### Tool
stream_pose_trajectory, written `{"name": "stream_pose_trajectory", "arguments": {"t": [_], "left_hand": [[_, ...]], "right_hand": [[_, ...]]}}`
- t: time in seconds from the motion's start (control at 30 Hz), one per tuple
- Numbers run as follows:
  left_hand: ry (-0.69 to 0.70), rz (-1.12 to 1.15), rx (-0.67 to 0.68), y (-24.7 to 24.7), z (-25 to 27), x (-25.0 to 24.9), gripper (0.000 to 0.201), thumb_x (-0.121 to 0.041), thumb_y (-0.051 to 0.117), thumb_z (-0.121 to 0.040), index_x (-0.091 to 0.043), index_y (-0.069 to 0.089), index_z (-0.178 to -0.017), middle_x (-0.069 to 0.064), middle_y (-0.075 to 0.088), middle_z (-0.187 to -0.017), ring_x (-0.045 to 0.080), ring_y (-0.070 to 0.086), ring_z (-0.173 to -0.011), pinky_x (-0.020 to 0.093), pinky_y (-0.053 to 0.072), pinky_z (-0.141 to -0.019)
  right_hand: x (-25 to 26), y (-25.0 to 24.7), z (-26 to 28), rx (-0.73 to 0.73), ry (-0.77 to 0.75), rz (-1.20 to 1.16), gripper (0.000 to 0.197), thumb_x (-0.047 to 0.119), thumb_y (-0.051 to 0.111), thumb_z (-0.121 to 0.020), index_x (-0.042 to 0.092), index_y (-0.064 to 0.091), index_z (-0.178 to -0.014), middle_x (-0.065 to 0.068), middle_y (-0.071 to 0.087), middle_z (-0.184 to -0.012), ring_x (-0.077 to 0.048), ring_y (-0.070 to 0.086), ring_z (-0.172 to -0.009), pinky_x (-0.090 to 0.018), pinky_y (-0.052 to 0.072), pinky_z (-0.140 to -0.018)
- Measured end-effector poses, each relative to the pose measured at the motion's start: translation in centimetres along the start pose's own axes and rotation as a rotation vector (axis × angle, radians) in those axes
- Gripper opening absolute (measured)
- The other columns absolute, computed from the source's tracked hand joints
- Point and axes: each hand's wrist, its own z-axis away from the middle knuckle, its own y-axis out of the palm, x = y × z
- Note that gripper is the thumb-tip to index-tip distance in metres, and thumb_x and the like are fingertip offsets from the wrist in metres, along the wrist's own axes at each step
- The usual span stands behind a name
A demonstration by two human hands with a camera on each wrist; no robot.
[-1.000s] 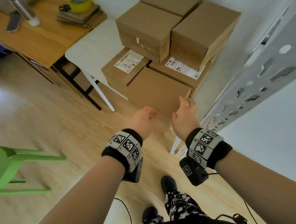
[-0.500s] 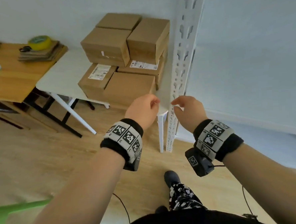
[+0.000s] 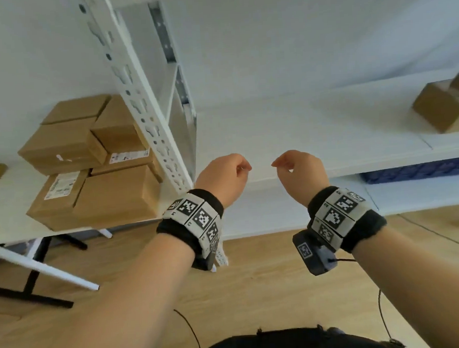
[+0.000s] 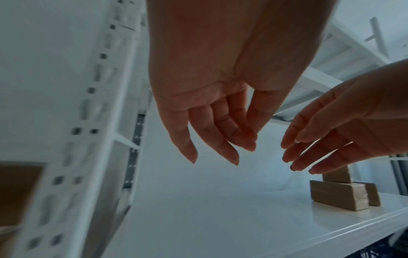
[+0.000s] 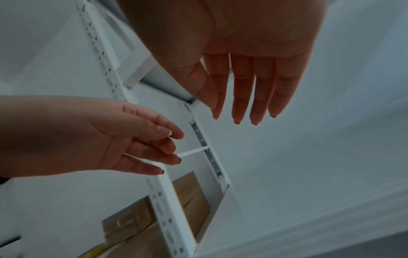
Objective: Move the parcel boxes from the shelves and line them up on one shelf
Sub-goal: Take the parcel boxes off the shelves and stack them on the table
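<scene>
Both hands hang in the air in front of a white shelf (image 3: 314, 131), holding nothing. My left hand (image 3: 224, 175) and right hand (image 3: 299, 169) have relaxed, nearly straight fingers, as the left wrist view (image 4: 216, 139) and right wrist view (image 5: 245, 97) show. Brown parcel boxes (image 3: 438, 106) stand at the shelf's far right, also seen as parcel boxes (image 4: 340, 197) from the left wrist. A stack of several cardboard boxes (image 3: 93, 160) rests on a white side table (image 3: 5, 214) left of the rack.
The rack's perforated white upright (image 3: 143, 103) rises just left of my left hand. A dark blue item (image 3: 421, 168) lies on the lower shelf at right. Black table legs (image 3: 40, 266) and cables (image 3: 382, 317) are on the wooden floor.
The view has swung right from the stacked boxes on the side table to the shelf. Both hands rose and now hover before the shelf's front edge.
</scene>
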Motion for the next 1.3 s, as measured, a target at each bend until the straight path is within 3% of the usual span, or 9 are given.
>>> {"name": "stream_pose_trajectory", "arguments": {"t": [0.17, 0.53, 0.67, 0.77, 1.03, 1.13, 1.3], "left_hand": [[0.092, 0.002, 0.032, 4.3, -4.6, -8.0, 0.022, -0.021, 0.045, -0.093, -0.025, 0.064, -0.104, -0.008, 0.065, -0.104, 0.012, 0.059, -0.094, 0.03, 0.047, -0.082], [0.226, 0.0, 0.124, 13.2, -12.3, -23.1, 0.022, -0.021, 0.044, -0.093, -0.025, 0.063, -0.104, -0.007, 0.065, -0.105, 0.015, 0.059, -0.096, 0.034, 0.049, -0.086], [0.26, -0.032, 0.172, 15.2, -15.0, -26.3, 0.023, -0.021, 0.044, -0.093, -0.025, 0.063, -0.105, -0.006, 0.064, -0.104, 0.016, 0.059, -0.095, 0.035, 0.05, -0.085], [0.288, -0.051, 0.205, 16.2, -17.6, -28.0, 0.023, -0.022, 0.044, -0.093, -0.024, 0.063, -0.106, -0.006, 0.064, -0.105, 0.017, 0.059, -0.096, 0.035, 0.049, -0.085], [0.398, -0.02, 0.268, 18.7, -25.9, -31.9, 0.021, -0.023, 0.046, -0.093, -0.022, 0.062, -0.107, -0.003, 0.065, -0.105, 0.018, 0.06, -0.097, 0.036, 0.049, -0.087], [0.418, 0.007, 0.3, 20.2, -28.7, -33.5, 0.022, -0.023, 0.046, -0.093, -0.022, 0.061, -0.11, -0.002, 0.064, -0.106, 0.018, 0.059, -0.099, 0.038, 0.049, -0.089], [0.422, 0.023, 0.346, 22.2, -31.1, -35.8, 0.028, -0.022, 0.047, -0.094, -0.017, 0.056, -0.12, -0.003, 0.058, -0.095, 0.019, 0.058, -0.098, 0.036, 0.048, -0.089]], "right_hand": [[-5.9, -8.3, -1.3, -0.085, 0.052, 0.035, 0.022, 0.009, 0.047, -0.089, 0.016, 0.066, -0.099, 0.002, 0.065, -0.1, -0.01, 0.054, -0.086, -0.021, 0.039, -0.074], [-17.9, -22.5, -3.8, -0.217, 0.165, 0.072, 0.023, 0.007, 0.047, -0.089, 0.013, 0.066, -0.102, -0.003, 0.066, -0.101, -0.011, 0.054, -0.086, -0.021, 0.04, -0.076], [-20.8, -25.1, -5.5, -0.252, 0.222, 0.052, 0.022, 0.008, 0.048, -0.09, 0.013, 0.066, -0.102, -0.003, 0.065, -0.101, -0.012, 0.055, -0.086, -0.017, 0.041, -0.069], [-22.2, -26.4, -7.2, -0.279, 0.248, 0.05, 0.022, 0.009, 0.048, -0.091, 0.012, 0.066, -0.104, -0.004, 0.066, -0.103, -0.013, 0.055, -0.09, -0.021, 0.041, -0.077], [-25.7, -30.0, -13.2, -0.397, 0.302, 0.101, 0.021, 0.009, 0.051, -0.089, 0.012, 0.066, -0.103, -0.004, 0.067, -0.101, -0.017, 0.059, -0.091, -0.024, 0.043, -0.081], [-27.7, -31.7, -14.9, -0.432, 0.344, 0.133, 0.022, 0.011, 0.052, -0.089, 0.013, 0.065, -0.107, -0.001, 0.066, -0.104, -0.012, 0.056, -0.088, -0.023, 0.043, -0.081], [-31.5, -34.3, -17.6, -0.46, 0.404, 0.183, 0.036, 0.011, 0.058, -0.083, 0.013, 0.057, -0.119, -0.006, 0.061, -0.115, -0.018, 0.057, -0.098, -0.027, 0.045, -0.083]]}}
